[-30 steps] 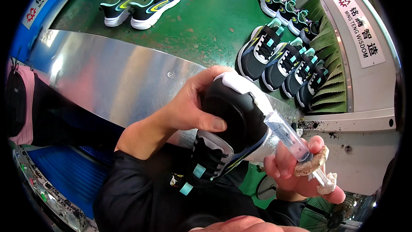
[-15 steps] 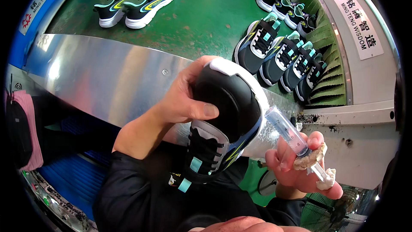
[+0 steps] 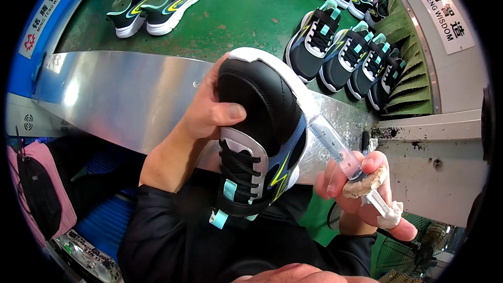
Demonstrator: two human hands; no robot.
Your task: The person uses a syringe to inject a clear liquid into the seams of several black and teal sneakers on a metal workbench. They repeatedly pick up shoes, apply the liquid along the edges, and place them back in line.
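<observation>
My left hand (image 3: 209,102) grips a black sneaker (image 3: 257,99) by its toe end, with the thumb across the upper. The shoe has a white sole edge, a yellow zigzag, black laces and mint tabs, and its heel points down toward me. In my right hand (image 3: 356,194) is a clear plastic syringe (image 3: 332,144), its barrel between the fingers and a finger or thumb at the plunger's end. Lumpy whitish wrapping surrounds the syringe's flange and plunger end. The syringe's front end meets the white sole edge on the shoe's right side; its very tip is hard to make out.
Beyond a shiny metal ledge (image 3: 131,89) lies a green conveyor surface (image 3: 236,15). Sneakers stand on it at far left (image 3: 175,5) and in rows at right (image 3: 309,47). Green strip curtains (image 3: 414,84) hang by a machine frame. A fan (image 3: 424,246) is at lower right.
The sneaker and both hands have shifted slightly left in the picture, and the shoe has turned a little, showing more of its side. Both hands keep their hold.
</observation>
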